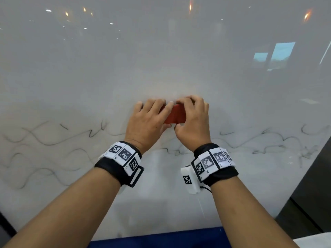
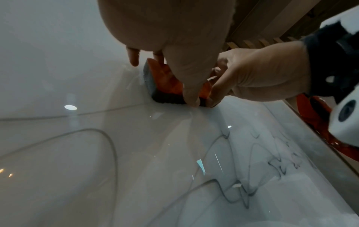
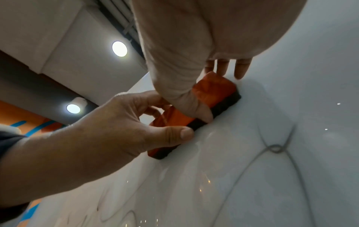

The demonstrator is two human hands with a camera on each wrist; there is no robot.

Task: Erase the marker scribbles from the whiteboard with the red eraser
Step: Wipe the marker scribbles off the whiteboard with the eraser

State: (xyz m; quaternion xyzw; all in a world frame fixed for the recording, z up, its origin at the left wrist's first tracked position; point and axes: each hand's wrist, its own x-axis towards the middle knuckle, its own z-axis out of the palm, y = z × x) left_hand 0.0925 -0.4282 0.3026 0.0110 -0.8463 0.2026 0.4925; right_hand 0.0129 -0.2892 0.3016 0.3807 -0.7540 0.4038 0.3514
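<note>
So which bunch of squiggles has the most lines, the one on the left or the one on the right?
The squiggles on the left. They loop in several rows far down the whiteboard; the squiggles on the right make a thinner band.

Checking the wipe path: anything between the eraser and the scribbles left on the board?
Nothing visible. Both hands, left and right, grip the red eraser, its dark pad flat on the whiteboard. The remaining scribbles lie lower, to both sides, with only bare board between.
</note>
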